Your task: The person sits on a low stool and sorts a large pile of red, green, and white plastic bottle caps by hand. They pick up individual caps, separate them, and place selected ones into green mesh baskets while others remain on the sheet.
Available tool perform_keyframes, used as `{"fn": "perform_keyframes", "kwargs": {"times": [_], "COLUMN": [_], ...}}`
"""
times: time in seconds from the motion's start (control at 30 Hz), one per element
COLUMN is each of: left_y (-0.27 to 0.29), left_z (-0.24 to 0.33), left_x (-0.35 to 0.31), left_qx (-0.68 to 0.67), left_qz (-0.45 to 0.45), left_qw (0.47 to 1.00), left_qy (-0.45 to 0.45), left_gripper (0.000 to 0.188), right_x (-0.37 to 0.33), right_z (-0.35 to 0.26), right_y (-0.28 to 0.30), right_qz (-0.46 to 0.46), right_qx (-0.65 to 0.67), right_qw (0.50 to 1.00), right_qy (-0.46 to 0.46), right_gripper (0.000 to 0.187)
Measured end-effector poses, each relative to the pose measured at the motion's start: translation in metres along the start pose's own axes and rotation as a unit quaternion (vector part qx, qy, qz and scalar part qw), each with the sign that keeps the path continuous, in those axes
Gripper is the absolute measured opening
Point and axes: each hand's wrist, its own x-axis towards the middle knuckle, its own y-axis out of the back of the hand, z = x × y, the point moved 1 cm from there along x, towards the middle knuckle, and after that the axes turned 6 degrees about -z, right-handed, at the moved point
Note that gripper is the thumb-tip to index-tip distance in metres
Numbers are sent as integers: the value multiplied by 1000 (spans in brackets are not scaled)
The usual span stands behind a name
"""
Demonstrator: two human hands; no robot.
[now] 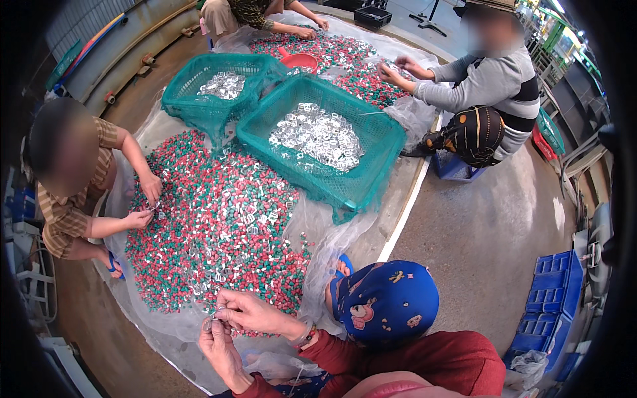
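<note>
My left hand [224, 355] and my right hand [255, 312] meet at the near edge of a heap of small red and green stones [219, 229], possibly plastic or ceramic chips. Both hands are closed, fingertips pinched together. Between them sits a small silvery piece [213, 320], too small to make out fully; it resembles the flat metal buckles [255, 215] scattered over the heap. Beyond the heap, a green mesh-lined basket [315, 182] holds many such buckles [318, 136]. A second green basket [192, 69] behind it holds fewer.
A plastic sheet [338, 232] lies under the heap. My blue-patterned knee [385, 302] is at right. Co-workers squat at the left [76, 172], far right [494, 86] and back [249, 13], hands over the stones. A red scoop [300, 61] lies beyond the baskets; blue crates [547, 302] stand right.
</note>
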Motion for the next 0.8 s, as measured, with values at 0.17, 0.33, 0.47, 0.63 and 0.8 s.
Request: {"fn": "perform_keyframes", "kwargs": {"times": [0.17, 0.33, 0.47, 0.63, 0.8], "left_y": [-5, -14, -12, 3, 6], "left_z": [-3, -1, 4, 2, -6], "left_x": [1, 3, 3, -2, -5], "left_qx": [-24, -21, -59, -149, -142], "left_qz": [38, 63, 27, -30, -25], "left_qw": [999, 997, 998, 987, 989], "left_qy": [-20, -30, 0, 49, 40], "left_gripper": [20, 21, 14, 18, 22], "right_x": [-1, 3, 6, 5, 5], "right_z": [-8, -4, 3, 8, 8], "right_y": [-12, -16, -17, -14, -11], "right_qz": [-5, 26, 30, 33, 18], "right_qx": [7, 71, 83, 53, 49], "right_qw": [1000, 997, 994, 997, 998], "right_qy": [-15, 28, 57, 45, 29], "right_gripper": [13, 14, 11, 11, 12]}}
